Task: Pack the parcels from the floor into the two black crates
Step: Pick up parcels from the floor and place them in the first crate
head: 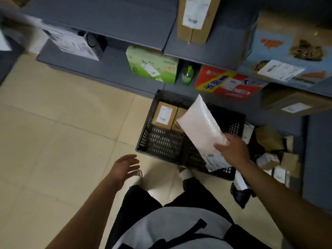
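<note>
The left grip (pixel 124 168) hangs released over the tiled floor (pixel 53 123), fingers spread and holding nothing. Just to its right stands the left black crate (pixel 145 132), pushed up against the foot of the grey shelf (pixel 107 69). Two cardboard boxes (pixel 163 115) sit side by side at its far end, the left one with a white label on top. Above the line where the two crates meet, a white padded parcel (pixel 199 123) is tilted in the air, its far end pointing at the shelf. The right grip (pixel 233 150) grasps it by the near end, thumb on top. The right black crate (pixel 231 121) lies beneath it, its inside too dark to read. Further right, a pile of small parcels (pixel 269 159) lies on the floor.
</note>
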A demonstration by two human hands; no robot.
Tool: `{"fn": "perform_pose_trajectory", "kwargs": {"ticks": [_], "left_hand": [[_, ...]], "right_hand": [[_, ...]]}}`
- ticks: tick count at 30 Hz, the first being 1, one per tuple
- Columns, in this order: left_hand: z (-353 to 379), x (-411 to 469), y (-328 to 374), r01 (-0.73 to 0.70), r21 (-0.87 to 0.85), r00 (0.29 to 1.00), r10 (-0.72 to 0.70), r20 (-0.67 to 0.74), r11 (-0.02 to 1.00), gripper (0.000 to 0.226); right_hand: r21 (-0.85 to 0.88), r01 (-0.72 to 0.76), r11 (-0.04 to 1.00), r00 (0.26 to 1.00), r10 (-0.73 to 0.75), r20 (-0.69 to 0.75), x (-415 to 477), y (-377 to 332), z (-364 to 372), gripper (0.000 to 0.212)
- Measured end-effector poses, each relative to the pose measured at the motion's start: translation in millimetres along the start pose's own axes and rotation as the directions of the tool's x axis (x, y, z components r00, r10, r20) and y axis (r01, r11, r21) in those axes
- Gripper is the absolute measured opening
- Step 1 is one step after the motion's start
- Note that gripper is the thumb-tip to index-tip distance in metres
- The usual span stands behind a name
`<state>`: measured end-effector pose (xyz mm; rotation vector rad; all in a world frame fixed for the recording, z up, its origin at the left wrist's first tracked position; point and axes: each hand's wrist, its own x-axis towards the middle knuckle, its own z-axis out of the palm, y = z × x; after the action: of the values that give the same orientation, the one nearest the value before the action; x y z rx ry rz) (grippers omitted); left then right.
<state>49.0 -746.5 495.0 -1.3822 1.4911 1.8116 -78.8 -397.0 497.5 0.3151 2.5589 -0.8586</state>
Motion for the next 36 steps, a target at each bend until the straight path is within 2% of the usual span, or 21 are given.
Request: {"fn": "perform_pose_trajectory", "kwargs": {"ticks": [5, 8, 10, 12, 16, 19, 21, 24, 26, 28, 30, 32, 34, 36], "left_hand": [[-45, 84, 14, 0.093, 0.163, 0.988, -0.11, 0.104, 0.982, 0.021], [-68, 153, 21, 0.135, 0.215, 0.986, -0.152, 0.064, 0.967, 0.015], [-76, 200, 17, 0.1, 0.252, 0.992, -0.116, 0.047, 0.963, 0.017], [-75, 243, 3, 0.024, 0.359, 0.998, -0.04, 0.038, 0.933, 0.023], [-44, 331, -25, -0.122, 0.541, 0.992, 0.083, 0.097, 0.832, 0.051], [-7, 402, -36, -0.246, 0.539, 0.968, 0.181, 0.172, 0.805, 0.076], [20, 447, -34, -0.323, 0.551, 0.946, 0.266, 0.183, 0.77, 0.085], [52, 506, -39, -0.434, 0.656, 0.887, 0.419, 0.192, 0.617, 0.072], [64, 535, -49, -0.503, 0.704, 0.816, 0.545, 0.194, 0.502, 0.055], [68, 554, -63, -0.514, 0.776, 0.714, 0.684, 0.15, 0.366, 0.046], [69, 568, -72, -0.496, 0.826, 0.634, 0.761, 0.135, 0.267, 0.046], [70, 578, -73, -0.493, 0.838, 0.598, 0.791, 0.131, 0.235, 0.047], [69, 582, -73, -0.494, 0.837, 0.597, 0.792, 0.129, 0.236, 0.047], [69, 580, -74, -0.497, 0.834, 0.607, 0.783, 0.138, 0.238, 0.048]], "right_hand": [[-0.132, -0.083, 0.988, 0.996, 0.077, -0.052, -10, -11, 81, 0.045], [-0.189, -0.069, 0.98, 0.997, 0.062, -0.045, 8, -12, 138, 0.042], [-0.241, -0.061, 0.969, 0.998, 0.056, -0.025, 30, -12, 176, 0.043], [-0.317, -0.02, 0.948, 1.0, 0.017, -0.01, 57, -9, 212, 0.044], [-0.314, 0.08, 0.946, 0.994, -0.051, 0.099, 120, 9, 286, 0.049], [-0.339, 0.161, 0.927, 0.981, -0.114, 0.155, 167, 33, 338, 0.045], [-0.244, 0.193, 0.95, 0.97, -0.147, 0.194, 195, 53, 371, 0.04], [-0.156, 0.234, 0.96, 0.919, -0.166, 0.358, 235, 87, 418, 0.044], [-0.172, 0.21, 0.962, 0.831, -0.083, 0.55, 271, 103, 438, 0.041], [-0.178, 0.166, 0.97, 0.774, -0.016, 0.633, 311, 116, 449, 0.033], [-0.219, 0.134, 0.967, 0.817, 0.018, 0.577, 348, 130, 464, 0.04], [-0.39, 0.178, 0.903, 0.905, 0.005, 0.425, 370, 140, 491, 0.055], [-0.577, 0.175, 0.798, 0.978, -0.073, 0.195, 365, 146, 530, 0.051], [-0.655, 0.086, 0.751, 0.994, -0.11, 0.004, 345, 154, 561, 0.056]]}}
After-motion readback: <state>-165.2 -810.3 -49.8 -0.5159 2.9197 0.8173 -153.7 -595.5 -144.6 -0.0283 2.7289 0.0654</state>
